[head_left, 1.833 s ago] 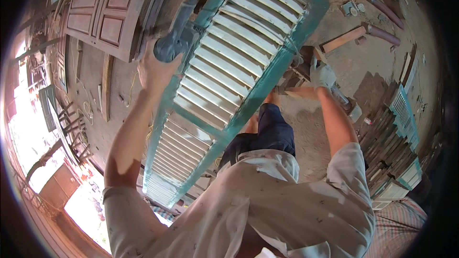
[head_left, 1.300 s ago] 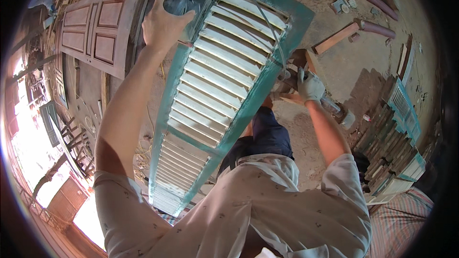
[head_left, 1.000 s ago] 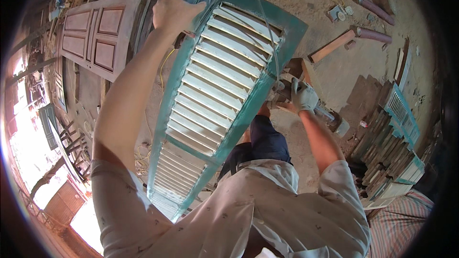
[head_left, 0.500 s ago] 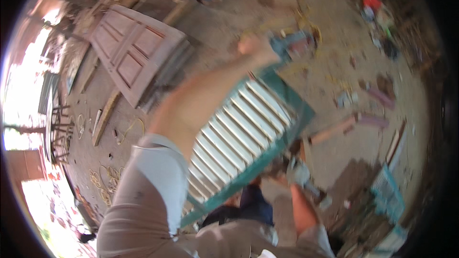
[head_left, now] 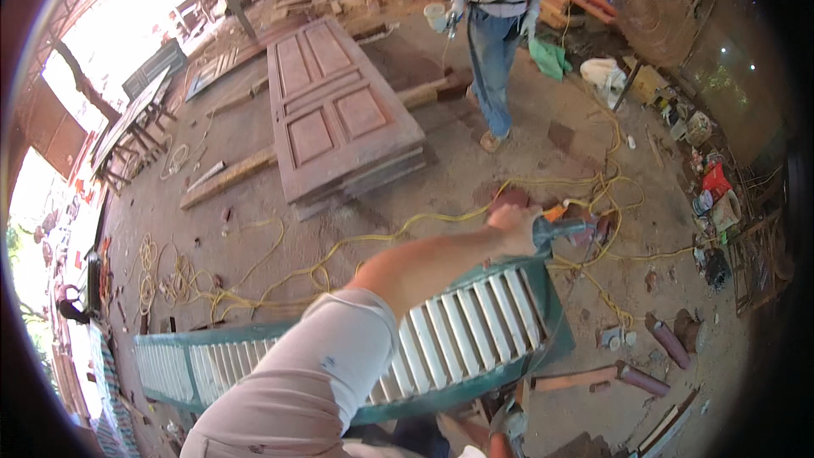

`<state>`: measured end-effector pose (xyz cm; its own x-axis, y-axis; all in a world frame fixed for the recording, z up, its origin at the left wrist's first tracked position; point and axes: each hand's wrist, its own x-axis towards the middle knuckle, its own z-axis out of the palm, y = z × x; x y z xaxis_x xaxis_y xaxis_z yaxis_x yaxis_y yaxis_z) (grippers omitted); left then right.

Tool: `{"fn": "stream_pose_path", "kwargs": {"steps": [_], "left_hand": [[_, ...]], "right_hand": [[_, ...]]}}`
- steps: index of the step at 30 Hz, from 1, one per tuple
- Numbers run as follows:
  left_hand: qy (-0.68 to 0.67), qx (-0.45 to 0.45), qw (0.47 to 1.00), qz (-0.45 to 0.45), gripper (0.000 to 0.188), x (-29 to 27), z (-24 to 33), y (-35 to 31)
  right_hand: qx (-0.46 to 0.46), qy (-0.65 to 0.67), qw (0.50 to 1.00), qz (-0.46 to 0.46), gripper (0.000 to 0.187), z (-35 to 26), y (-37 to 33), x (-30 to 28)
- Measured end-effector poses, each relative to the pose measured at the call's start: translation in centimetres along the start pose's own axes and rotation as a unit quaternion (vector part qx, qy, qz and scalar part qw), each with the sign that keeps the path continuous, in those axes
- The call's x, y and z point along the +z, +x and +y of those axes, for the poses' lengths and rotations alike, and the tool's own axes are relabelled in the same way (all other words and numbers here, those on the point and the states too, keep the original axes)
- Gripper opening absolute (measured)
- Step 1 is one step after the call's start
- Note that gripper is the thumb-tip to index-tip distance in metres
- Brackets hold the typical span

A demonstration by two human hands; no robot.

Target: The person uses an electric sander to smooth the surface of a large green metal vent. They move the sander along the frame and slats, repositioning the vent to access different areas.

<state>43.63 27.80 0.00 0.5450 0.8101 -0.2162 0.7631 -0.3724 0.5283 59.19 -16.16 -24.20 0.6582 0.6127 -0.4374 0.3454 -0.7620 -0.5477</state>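
Dusty brown ground (head_left: 458,174) spreads round the work, with yellow cord (head_left: 410,222) looped over it; a stack of panelled doors (head_left: 335,110) lies across wooden beams (head_left: 246,171), probably to keep the wood off the dirt; beyond it stands a co-worker (head_left: 496,68) in blue trousers. Nearest is the green shutter (head_left: 458,335) with white slats, stretched across the lower view; it seems raised, likely so that it can be reached without stooping, though its support is hidden. Bare left hand (head_left: 514,229) has its fingers closed round a grey power tool (head_left: 564,231) at the shutter's far right corner; the arm is held straight out over the slats, presumably because that corner is a long reach; whether tool and frame touch, I cannot tell. Gloved right hand (head_left: 510,420) is low, beside the shutter's near edge, too cut off to tell its grip.

Since the earlier frames, the tool has gone from the shutter's left edge to this corner; the view has swung, so the shutter lies flatter across it; the co-worker, only legs then, shows nearly whole.
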Motion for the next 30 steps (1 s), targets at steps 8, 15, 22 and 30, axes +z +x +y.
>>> {"fn": "stream_pose_path", "kwargs": {"steps": [8,15,22,30], "left_hand": [[-0.003,-0.025,0.999,0.044,0.086,-1.4,-8.7,-9.3],[-0.026,-0.098,0.994,0.039,0.071,-3.4,-11.1,-19.3],[-0.043,-0.111,0.987,0.108,0.048,0.3,-17.3,-29.3],[0.018,-0.164,0.974,0.153,0.072,-1.7,-22.2,-44.8]], "right_hand": [[-0.062,0.021,0.991,0.115,0.054,-7.1,1.5,-5.9],[-0.666,-0.162,0.726,0.05,0.078,-40.6,1.5,-7.9],[-0.604,-0.488,0.57,-0.268,0.062,-48.0,-6.9,6.3],[-0.632,-0.442,0.542,-0.334,0.074,-48.1,-20.1,14.2]]}}
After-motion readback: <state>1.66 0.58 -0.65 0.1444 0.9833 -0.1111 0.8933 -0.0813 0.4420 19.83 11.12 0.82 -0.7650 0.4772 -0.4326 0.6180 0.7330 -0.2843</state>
